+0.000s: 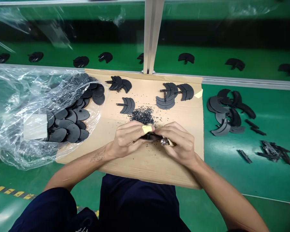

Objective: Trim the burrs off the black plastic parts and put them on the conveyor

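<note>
My left hand [128, 138] is closed round a flat black plastic part [151, 137], its thumb wrapped in a yellow finger cot. My right hand [180, 141] is closed on a small metal-tipped tool [165, 142] whose tip meets that part. Both hands rest over a cardboard sheet [145, 164]. Just beyond them lies a heap of black plastic shavings [142, 115]. Small stacks of black fan-shaped parts [127, 105] and more fan-shaped parts [170, 95] lie further back on the cardboard.
A clear plastic bag [26, 112] full of black parts lies at the left. Loose black parts [228, 111] and trimmed strips [273, 151] sit on the green table at the right. Behind a metal rail, a green conveyor [207, 64] carries single parts. A metal post [152, 35] stands at the centre back.
</note>
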`<action>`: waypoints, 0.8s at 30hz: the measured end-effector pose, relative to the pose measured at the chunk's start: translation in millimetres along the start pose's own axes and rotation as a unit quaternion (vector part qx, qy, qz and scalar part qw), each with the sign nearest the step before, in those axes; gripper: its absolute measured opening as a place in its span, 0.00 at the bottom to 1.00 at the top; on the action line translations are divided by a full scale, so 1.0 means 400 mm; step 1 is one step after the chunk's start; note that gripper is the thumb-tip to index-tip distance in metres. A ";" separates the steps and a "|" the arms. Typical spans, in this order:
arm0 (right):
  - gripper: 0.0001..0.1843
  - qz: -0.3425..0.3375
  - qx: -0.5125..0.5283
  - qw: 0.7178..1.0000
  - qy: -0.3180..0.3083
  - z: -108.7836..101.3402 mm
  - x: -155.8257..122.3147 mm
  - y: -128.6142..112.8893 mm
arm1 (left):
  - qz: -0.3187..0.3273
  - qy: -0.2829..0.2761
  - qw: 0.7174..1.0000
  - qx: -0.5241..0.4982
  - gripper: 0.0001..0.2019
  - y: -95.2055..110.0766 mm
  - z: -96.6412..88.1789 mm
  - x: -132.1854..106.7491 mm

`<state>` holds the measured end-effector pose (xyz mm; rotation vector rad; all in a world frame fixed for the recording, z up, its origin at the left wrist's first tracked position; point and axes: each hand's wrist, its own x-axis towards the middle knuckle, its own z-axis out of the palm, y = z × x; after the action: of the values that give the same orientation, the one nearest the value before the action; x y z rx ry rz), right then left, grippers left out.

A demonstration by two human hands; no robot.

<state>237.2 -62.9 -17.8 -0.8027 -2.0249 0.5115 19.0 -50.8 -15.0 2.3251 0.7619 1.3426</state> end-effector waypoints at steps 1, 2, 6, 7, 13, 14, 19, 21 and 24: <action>0.14 -0.002 -0.002 1.000 -0.001 0.000 0.000 0.000 | -0.001 -0.002 1.000 0.001 0.18 0.000 0.001 0.000; 0.15 -0.004 -0.005 1.000 0.000 0.000 0.000 0.001 | -0.004 0.000 1.000 0.002 0.18 0.001 0.001 -0.001; 0.16 0.002 0.008 1.000 0.016 0.006 0.000 0.002 | -0.010 0.019 1.000 0.002 0.16 0.004 0.002 0.004; 0.16 0.007 0.018 1.000 0.021 0.008 0.001 0.002 | -0.012 0.019 1.000 -0.002 0.16 0.005 0.002 0.006; 0.12 0.028 0.060 0.997 0.039 0.012 0.009 -0.003 | -0.058 -0.047 0.994 -0.080 0.17 -0.008 0.004 0.004; 0.12 0.037 0.068 0.996 0.037 0.010 0.012 -0.004 | -0.071 -0.052 0.992 -0.088 0.16 -0.012 0.003 0.002; 0.09 0.138 0.027 0.989 0.042 -0.010 0.024 0.002 | -0.138 -0.029 0.988 -0.062 0.13 -0.020 -0.014 0.000; 0.07 0.137 -0.032 0.990 0.030 -0.014 0.021 0.010 | -0.131 -0.030 0.989 -0.060 0.10 -0.020 -0.017 0.002; 0.08 0.088 -0.093 0.991 -0.027 -0.008 0.010 0.022 | -0.108 -0.040 0.990 -0.078 0.10 -0.021 -0.012 0.001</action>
<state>241.6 -53.7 -19.3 -1.0996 -2.0840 0.4508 12.5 -43.8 -16.8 2.0938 0.8259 1.1646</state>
